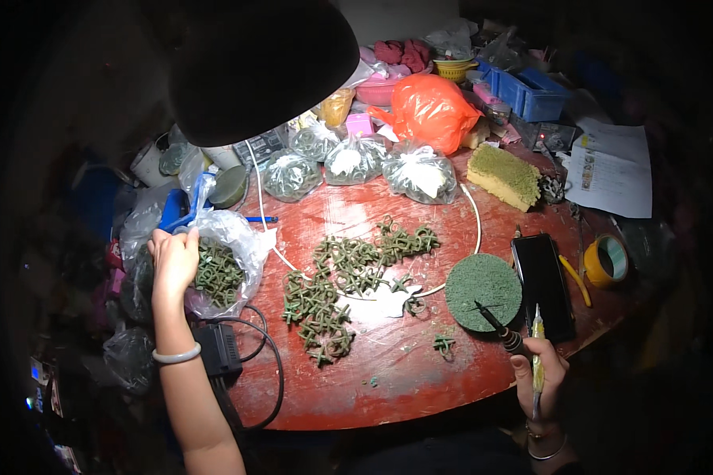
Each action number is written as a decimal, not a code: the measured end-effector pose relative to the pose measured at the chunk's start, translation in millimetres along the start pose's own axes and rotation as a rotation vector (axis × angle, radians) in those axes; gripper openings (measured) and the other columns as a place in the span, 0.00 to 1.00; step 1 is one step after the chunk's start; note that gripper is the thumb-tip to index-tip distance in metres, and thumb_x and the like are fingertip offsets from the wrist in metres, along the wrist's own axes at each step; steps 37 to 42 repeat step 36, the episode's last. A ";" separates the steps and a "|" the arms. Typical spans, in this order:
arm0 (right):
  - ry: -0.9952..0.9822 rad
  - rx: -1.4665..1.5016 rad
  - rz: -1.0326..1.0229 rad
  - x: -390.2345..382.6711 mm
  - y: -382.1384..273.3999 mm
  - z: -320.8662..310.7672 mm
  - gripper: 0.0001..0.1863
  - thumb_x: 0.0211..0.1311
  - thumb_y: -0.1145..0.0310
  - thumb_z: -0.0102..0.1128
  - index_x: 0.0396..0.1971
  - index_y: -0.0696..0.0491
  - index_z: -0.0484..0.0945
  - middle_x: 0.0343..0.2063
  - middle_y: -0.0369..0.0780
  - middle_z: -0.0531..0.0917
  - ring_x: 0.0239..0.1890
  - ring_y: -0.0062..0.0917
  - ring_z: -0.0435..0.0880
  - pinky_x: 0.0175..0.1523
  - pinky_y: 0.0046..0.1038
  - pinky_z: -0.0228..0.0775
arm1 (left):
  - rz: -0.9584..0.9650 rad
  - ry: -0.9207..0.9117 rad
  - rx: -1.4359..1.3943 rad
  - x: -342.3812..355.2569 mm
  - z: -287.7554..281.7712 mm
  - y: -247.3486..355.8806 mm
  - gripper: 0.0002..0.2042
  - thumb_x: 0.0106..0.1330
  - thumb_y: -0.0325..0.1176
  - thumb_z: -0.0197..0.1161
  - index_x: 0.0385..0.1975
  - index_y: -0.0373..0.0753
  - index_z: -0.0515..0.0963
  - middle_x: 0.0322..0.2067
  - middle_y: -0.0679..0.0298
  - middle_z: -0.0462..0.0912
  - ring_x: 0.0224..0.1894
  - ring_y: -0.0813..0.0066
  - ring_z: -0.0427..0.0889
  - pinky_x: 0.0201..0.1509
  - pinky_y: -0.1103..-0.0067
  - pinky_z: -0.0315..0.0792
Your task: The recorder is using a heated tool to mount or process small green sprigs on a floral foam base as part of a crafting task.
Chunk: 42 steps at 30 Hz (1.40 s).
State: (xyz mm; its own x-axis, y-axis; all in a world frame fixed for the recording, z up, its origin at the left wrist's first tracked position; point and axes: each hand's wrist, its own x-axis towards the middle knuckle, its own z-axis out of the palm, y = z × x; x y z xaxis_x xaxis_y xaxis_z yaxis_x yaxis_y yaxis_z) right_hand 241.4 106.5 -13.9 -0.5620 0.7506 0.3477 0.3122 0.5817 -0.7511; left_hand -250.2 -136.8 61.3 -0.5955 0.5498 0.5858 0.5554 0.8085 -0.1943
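My left hand [174, 257] is at the left rim of a clear plastic bag [249, 265] that stands open. Its fingers are bent and closed; what they pinch, if anything, is hidden. Inside the bag lie many small green branched pieces [218, 275]. My right hand [543, 372], at the lower right, grips a dark pen-shaped tool [495, 323] with a thin tip, which looks like a soldering iron, together with a slim yellow-handled tool [538, 364]. The dark tool's tip is over a round green pad [479, 281]. More green branched pieces [321, 305] lie heaped mid-table, and one small piece [444, 344] sits apart.
Several tied bags [352, 162], a red-orange bag [432, 111] and a blue bin [531, 93] line the back of the red table [333, 404]. Right of the pad are a phone [543, 277], tape [606, 261] and a sponge [503, 176]. A black adapter [220, 350] and lamp shade [261, 71] are leftward.
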 end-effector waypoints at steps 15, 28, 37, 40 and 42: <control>0.051 -0.016 -0.046 1.9 -3.2 3.8 0.13 0.57 0.66 0.68 0.35 0.59 0.76 0.25 0.45 0.81 0.28 0.38 0.83 0.34 0.30 0.73 | 0.472 -0.129 -1.036 -58.9 -88.2 215.8 0.12 0.51 0.25 0.68 0.36 0.39 0.79 0.33 0.60 0.76 0.37 0.66 0.75 0.39 0.75 0.71; 0.067 0.513 0.080 18.4 -20.4 9.7 0.22 0.62 0.68 0.64 0.52 0.57 0.69 0.36 0.37 0.80 0.35 0.15 0.76 0.44 0.19 0.67 | 0.236 -0.579 -1.754 -107.1 -80.5 255.2 0.07 0.55 0.18 0.66 0.32 0.32 0.77 0.43 0.57 0.79 0.44 0.69 0.81 0.49 0.75 0.76; -0.214 0.533 0.158 30.2 -55.6 2.9 0.18 0.67 0.64 0.58 0.52 0.57 0.73 0.38 0.47 0.82 0.33 0.26 0.84 0.41 0.27 0.76 | 0.132 -0.693 -1.830 -112.8 -80.1 253.5 0.22 0.57 0.17 0.66 0.53 0.33 0.71 0.43 0.60 0.78 0.46 0.73 0.80 0.50 0.79 0.78; -0.214 0.533 0.158 30.2 -55.6 2.9 0.18 0.67 0.64 0.58 0.52 0.57 0.73 0.38 0.47 0.82 0.33 0.26 0.84 0.41 0.27 0.76 | 0.132 -0.693 -1.830 -112.8 -80.1 253.5 0.22 0.57 0.17 0.66 0.53 0.33 0.71 0.43 0.60 0.78 0.46 0.73 0.80 0.50 0.79 0.78; -0.214 0.533 0.158 30.2 -55.6 2.9 0.18 0.67 0.64 0.58 0.52 0.57 0.73 0.38 0.47 0.82 0.33 0.26 0.84 0.41 0.27 0.76 | 0.132 -0.693 -1.830 -112.8 -80.1 253.5 0.22 0.57 0.17 0.66 0.53 0.33 0.71 0.43 0.60 0.78 0.46 0.73 0.80 0.50 0.79 0.78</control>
